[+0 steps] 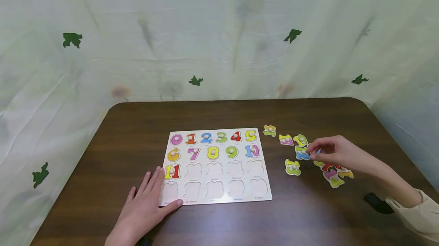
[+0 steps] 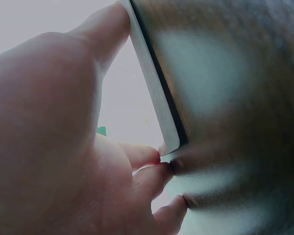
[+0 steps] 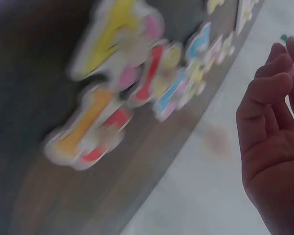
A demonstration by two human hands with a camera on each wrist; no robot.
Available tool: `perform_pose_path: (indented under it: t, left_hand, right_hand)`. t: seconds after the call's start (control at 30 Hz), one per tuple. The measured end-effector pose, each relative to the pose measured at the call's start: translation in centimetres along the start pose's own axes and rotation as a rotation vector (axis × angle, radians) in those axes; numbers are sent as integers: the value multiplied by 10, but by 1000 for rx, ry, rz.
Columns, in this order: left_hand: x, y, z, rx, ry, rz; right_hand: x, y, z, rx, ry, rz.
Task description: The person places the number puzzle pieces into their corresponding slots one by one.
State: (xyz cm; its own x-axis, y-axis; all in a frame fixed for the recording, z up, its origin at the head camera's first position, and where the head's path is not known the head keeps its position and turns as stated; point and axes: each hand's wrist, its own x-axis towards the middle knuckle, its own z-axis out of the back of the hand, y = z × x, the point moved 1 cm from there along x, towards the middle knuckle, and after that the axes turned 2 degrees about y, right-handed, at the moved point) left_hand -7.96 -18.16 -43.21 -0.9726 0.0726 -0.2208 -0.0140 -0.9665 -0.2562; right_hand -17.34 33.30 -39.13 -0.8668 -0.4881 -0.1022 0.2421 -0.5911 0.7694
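Note:
A white number puzzle board (image 1: 223, 168) lies on the table, with colored pieces in the slots for 0 to 11 and bare recesses below. My left hand (image 1: 142, 204) rests at its lower left corner, fingers along the left edge and thumb on the bottom edge. In the left wrist view the thumb (image 2: 110, 32) touches the board's rim. My right hand (image 1: 337, 152) hovers over the loose pieces, fingers bent, thumb and index tips slightly apart beside a green-and-blue number piece (image 1: 302, 153). In the right wrist view the fingers (image 3: 267, 93) show no piece between them.
Several loose number pieces lie right of the board, including a yellow-green one (image 1: 292, 167), a pink-yellow one (image 1: 333, 178) and an orange-red one (image 1: 344, 172), some overlapping. A dark object (image 1: 378, 203) is near the right sleeve. A pale curtain (image 1: 219, 47) hangs behind the table.

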Motion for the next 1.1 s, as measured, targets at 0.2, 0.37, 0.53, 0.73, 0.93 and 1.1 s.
perform_pose_path:
  t: [0.2,0.37,0.53,0.73,0.93,1.1]
  left_hand:
    - [0,1,0,7,1,7]
    - [0,2,0,5,-4,9]
    - [-1,2,-1,4,2,21]
    - [-3,3,-1,4,-2,14]
    - [-2,3,-1,-6,-4,12]
    - [0,0,-1,0,-11,4]
  right_hand:
    - [-29,-19,3,-82,-32,-76]
    - [-39,-26,0,-61,-63,-82]
    - [-39,-28,-1,-56,-126,-83]
    - [-26,-29,-10,-111,-237,-111]
    - [0,-17,-23,-203,-277,-182]
    - [14,-19,-29,-257,-259,-220]
